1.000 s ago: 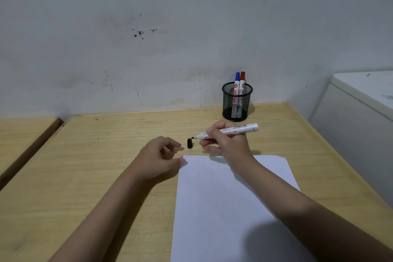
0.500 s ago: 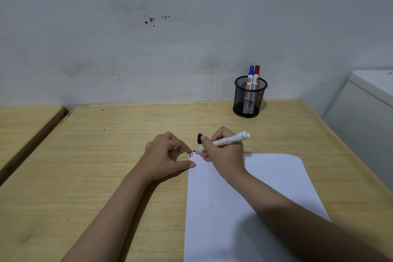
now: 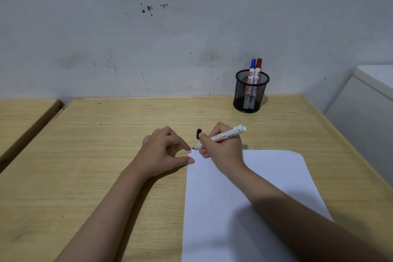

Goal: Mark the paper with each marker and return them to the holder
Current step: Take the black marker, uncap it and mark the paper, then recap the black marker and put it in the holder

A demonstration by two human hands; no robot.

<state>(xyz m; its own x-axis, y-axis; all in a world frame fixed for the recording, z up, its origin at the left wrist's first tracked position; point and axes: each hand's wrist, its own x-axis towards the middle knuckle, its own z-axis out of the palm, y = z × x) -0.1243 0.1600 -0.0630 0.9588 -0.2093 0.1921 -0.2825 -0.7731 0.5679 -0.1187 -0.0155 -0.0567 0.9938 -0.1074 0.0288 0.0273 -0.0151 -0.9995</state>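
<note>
A white sheet of paper (image 3: 244, 187) lies on the wooden table (image 3: 106, 144). My right hand (image 3: 223, 149) grips an uncapped black marker (image 3: 225, 135), its tip touching the paper's top left corner beside short blue and red marks (image 3: 190, 151). The marker's black cap (image 3: 199, 133) stands on the table just behind my right hand. My left hand (image 3: 163, 153) rests at the paper's left edge, thumb and forefinger pinning that corner, other fingers curled. A black mesh holder (image 3: 251, 93) at the back holds a blue marker (image 3: 252, 68) and a red marker (image 3: 258, 68).
A grey wall rises directly behind the table. A white cabinet (image 3: 365, 108) stands close against the table's right side. A second wooden surface (image 3: 19, 117) lies to the left, separated by a dark gap.
My right hand brought the marker down from above the table until its tip met the paper's corner. The left hand stayed at the paper's edge. The view shifted left and downward.
</note>
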